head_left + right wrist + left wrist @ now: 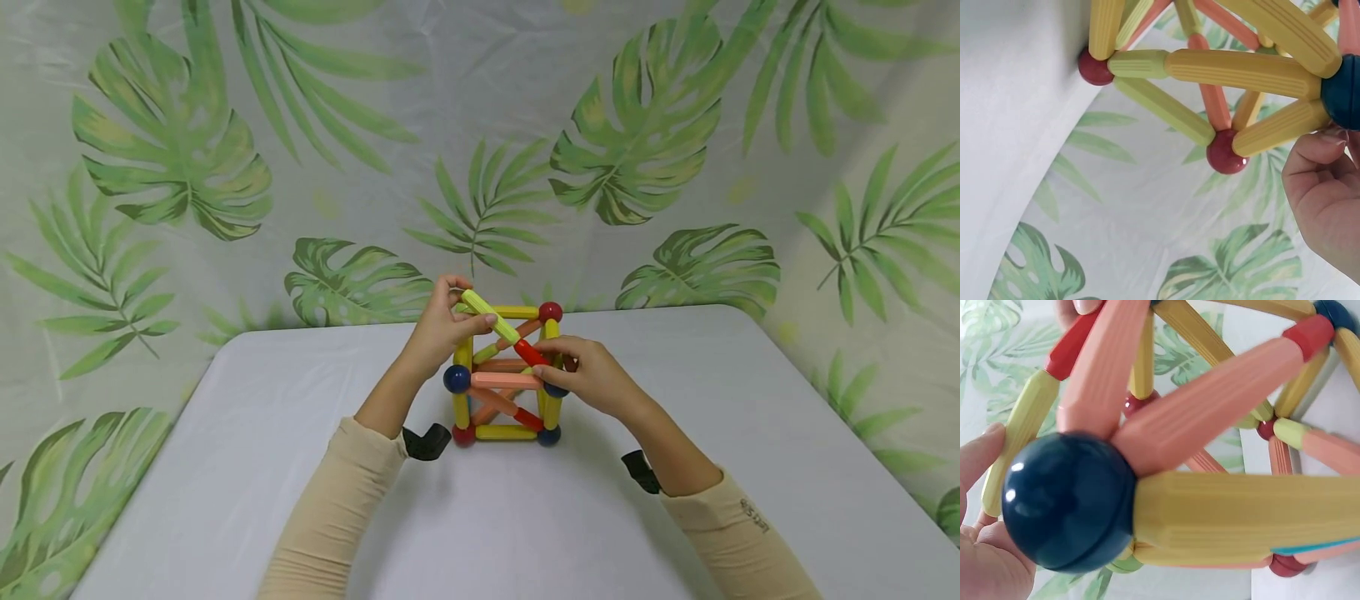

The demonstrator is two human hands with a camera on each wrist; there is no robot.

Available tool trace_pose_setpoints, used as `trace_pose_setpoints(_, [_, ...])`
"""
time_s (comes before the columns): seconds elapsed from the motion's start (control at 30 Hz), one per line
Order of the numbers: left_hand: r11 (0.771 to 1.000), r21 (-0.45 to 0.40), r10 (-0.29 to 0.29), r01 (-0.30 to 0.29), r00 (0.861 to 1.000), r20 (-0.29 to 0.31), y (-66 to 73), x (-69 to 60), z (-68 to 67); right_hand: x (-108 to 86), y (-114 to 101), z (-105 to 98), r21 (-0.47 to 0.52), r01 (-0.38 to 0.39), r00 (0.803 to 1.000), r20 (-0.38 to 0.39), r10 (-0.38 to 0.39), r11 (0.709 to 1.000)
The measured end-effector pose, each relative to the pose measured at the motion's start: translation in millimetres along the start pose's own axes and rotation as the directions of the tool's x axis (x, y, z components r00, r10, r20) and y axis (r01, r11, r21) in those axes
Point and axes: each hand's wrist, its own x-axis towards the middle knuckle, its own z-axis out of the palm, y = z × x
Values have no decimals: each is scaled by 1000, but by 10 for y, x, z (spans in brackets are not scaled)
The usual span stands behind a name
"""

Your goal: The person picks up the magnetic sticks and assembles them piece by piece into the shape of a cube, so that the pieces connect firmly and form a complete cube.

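A framework of magnetic building rods and balls stands on the table, with a salmon rod (506, 381) across its front, a blue ball (457, 379) at the left and a red ball (551, 312) at the back right. Above its front, a yellow-green rod (489, 317) meets a short red rod (531, 353) end to end, slanting down to the right. My left hand (437, 333) pinches the yellow-green rod between thumb and fingers. The red rod's lower part is between the thumb and fingers of my right hand (592, 375), beside another blue ball (1344, 90).
A white cloth covers the table (247, 433), whose back edge runs just behind the framework. Beyond it hangs a leaf-patterned curtain (510, 50). Dark straps with black pieces (426, 442) sit at both wrists, close to the framework's front on the left side.
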Motion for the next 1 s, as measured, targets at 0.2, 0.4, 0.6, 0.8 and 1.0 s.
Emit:
trace_pose_setpoints(0.2, [967,246,74,-64,997,-28,35,-47,-60,-8,-5,34,-26,3,999,-36,-4,1000])
trace_pose_setpoints(0.4, [902,409,197,-142,976,-94,-145,48,-219,-19,-29,84,-28,-31,997,-73,29,999])
trace_pose_setpoints(0.6, [910,409,118,-72,989,-89,-270,177,-255,-41,-64,145,-112,-70,990,-129,55,991])
trace_pose_setpoints(0.8, [950,307,-37,58,997,-73,-376,255,-263,-36,-115,177,-175,-96,985,-156,69,980])
trace_pose_setpoints(1.0, [967,235,-93,100,995,-42,-413,271,-275,-16,-99,197,-103,-99,985,-150,83,990])
